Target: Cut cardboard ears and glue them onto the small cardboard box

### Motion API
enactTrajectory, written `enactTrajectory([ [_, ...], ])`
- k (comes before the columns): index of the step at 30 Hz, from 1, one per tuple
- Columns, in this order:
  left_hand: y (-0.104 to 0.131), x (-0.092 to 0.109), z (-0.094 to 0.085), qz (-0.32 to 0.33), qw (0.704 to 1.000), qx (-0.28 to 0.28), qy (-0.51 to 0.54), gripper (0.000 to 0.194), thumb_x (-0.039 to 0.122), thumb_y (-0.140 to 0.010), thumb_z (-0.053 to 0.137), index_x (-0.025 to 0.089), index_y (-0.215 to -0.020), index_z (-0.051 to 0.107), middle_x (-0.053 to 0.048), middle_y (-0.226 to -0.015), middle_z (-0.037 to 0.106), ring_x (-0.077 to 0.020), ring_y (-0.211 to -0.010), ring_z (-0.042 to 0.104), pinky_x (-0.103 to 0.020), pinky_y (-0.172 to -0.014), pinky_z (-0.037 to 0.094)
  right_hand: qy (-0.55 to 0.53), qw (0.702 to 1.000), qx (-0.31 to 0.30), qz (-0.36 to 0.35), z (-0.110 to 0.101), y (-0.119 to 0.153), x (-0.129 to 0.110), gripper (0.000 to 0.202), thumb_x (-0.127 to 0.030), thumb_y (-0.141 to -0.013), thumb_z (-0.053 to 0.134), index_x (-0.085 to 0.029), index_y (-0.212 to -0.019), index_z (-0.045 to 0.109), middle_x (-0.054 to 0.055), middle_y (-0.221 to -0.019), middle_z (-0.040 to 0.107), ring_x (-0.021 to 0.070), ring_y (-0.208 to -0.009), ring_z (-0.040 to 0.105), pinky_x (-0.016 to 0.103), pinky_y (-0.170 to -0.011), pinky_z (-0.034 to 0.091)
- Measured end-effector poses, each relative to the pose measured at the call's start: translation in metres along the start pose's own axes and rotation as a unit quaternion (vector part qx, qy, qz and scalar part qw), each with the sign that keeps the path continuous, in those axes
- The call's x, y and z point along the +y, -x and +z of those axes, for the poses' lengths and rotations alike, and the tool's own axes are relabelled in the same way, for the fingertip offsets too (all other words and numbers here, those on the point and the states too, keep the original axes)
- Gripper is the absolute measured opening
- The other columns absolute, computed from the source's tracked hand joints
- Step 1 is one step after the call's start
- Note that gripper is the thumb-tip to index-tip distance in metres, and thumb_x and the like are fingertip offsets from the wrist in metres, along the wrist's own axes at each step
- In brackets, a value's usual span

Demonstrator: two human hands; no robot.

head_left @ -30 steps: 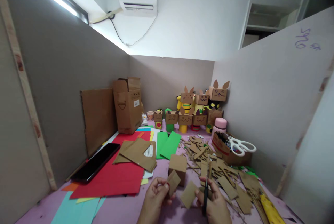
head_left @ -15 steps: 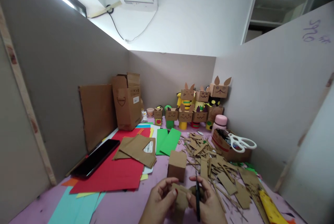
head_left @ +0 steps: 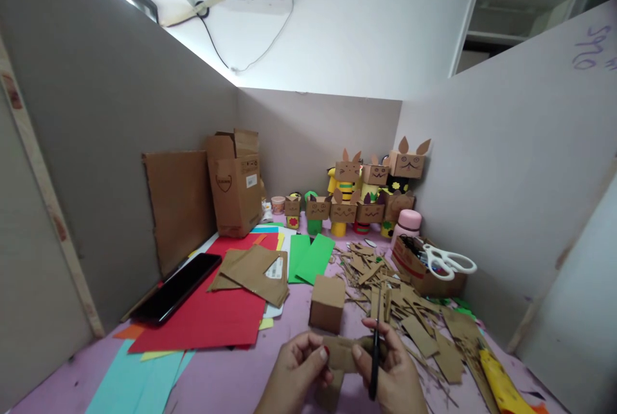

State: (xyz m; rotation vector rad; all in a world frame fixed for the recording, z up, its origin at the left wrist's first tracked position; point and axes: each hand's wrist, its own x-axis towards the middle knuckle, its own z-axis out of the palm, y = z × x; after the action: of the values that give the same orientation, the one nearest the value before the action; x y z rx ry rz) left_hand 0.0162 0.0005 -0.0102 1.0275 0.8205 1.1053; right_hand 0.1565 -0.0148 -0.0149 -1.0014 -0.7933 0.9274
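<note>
Low in the middle of the view, a folded piece of brown cardboard (head_left: 340, 357) is held between both hands. My left hand (head_left: 295, 375) pinches its left side between thumb and fingers. On the other side, the thumb of my right hand (head_left: 396, 372) presses the cardboard's right part. Black-handled scissors (head_left: 375, 366) are also in my right hand, blades pointing up and away. Part of the cardboard's right end is hidden by the fingers and scissors. Just beyond the hands, a small closed cardboard box (head_left: 328, 303) rests on the pink table.
Cardboard scraps (head_left: 385, 285) litter the right side, near an open box (head_left: 419, 272) with white scissors (head_left: 448, 261). Red paper (head_left: 207, 317) and a black phone (head_left: 180, 288) lie left. Cardboard animal figures (head_left: 343, 211) and a pink bottle (head_left: 407, 224) stand behind.
My right hand, with the scissors, has shifted slightly right. The cardboard between my hands is now stretched flatter and shows more of its face. The camera view has shifted a little.
</note>
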Motion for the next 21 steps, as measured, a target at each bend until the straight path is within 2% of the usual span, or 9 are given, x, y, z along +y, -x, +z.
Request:
enactTrajectory([
  [3,0.004,0.003,0.004,-0.002,1.000,-0.008,-0.001,0.040,0.049,-0.057,0.078,0.015,-0.067,0.061,0.000,-0.051,0.061,-0.0096,-0.045,0.049,-0.021,-0.048,0.036,0.001,1.000,0.005,0.006,-0.002,-0.001,-0.003,0.054,-0.048,-0.051,0.082,-0.020,-0.090,0.058,-0.007,-0.050,0.050,0.0108,-0.041,0.043,0.021,-0.039,0.033],
  [7,0.007,-0.001,0.007,0.006,0.999,-0.041,0.013,0.039,0.046,-0.057,0.079,0.013,-0.073,0.065,-0.002,-0.059,0.063,-0.0089,-0.048,0.048,-0.021,-0.050,0.035,-0.008,1.000,-0.004,0.017,0.000,0.001,-0.003,0.055,-0.048,-0.052,0.082,-0.020,-0.093,0.058,-0.008,-0.047,0.049,0.0089,-0.036,0.040,0.019,-0.036,0.029],
  [12,-0.001,-0.010,-0.001,0.010,1.000,0.009,0.022,0.040,0.049,-0.054,0.079,0.012,-0.064,0.065,-0.002,-0.055,0.061,-0.0113,-0.052,0.050,-0.021,-0.050,0.034,-0.028,0.998,-0.048,0.040,0.008,0.007,0.006,0.054,-0.046,-0.049,0.084,-0.020,-0.089,0.058,-0.010,-0.043,0.047,0.0084,-0.034,0.040,0.018,-0.034,0.028],
  [14,-0.003,-0.010,-0.002,0.001,1.000,0.009,0.025,0.041,0.047,-0.050,0.082,0.012,-0.065,0.066,-0.002,-0.057,0.061,-0.0118,-0.052,0.050,-0.021,-0.050,0.035,-0.042,0.997,-0.054,0.041,0.009,0.008,0.009,0.055,-0.048,-0.049,0.084,-0.020,-0.089,0.058,-0.010,-0.043,0.047,0.0075,-0.033,0.039,0.017,-0.035,0.027],
  [18,0.001,-0.005,0.003,0.014,1.000,-0.006,0.020,0.038,0.044,-0.051,0.083,0.011,-0.064,0.066,0.000,-0.053,0.059,-0.0100,-0.049,0.048,-0.021,-0.048,0.033,-0.040,0.997,-0.051,0.031,0.010,0.008,0.008,0.056,-0.052,-0.050,0.082,-0.020,-0.089,0.057,-0.009,-0.042,0.047,0.0065,-0.032,0.036,0.016,-0.033,0.025],
  [21,0.004,-0.001,0.006,0.029,0.998,0.018,0.048,0.036,0.042,-0.056,0.081,0.012,-0.071,0.067,-0.001,-0.057,0.062,-0.0099,-0.049,0.051,-0.020,-0.049,0.035,-0.011,0.998,-0.058,0.033,0.007,0.007,0.007,0.054,-0.058,-0.057,0.076,-0.020,-0.092,0.061,-0.007,-0.043,0.051,0.0084,-0.030,0.040,0.017,-0.031,0.027],
])
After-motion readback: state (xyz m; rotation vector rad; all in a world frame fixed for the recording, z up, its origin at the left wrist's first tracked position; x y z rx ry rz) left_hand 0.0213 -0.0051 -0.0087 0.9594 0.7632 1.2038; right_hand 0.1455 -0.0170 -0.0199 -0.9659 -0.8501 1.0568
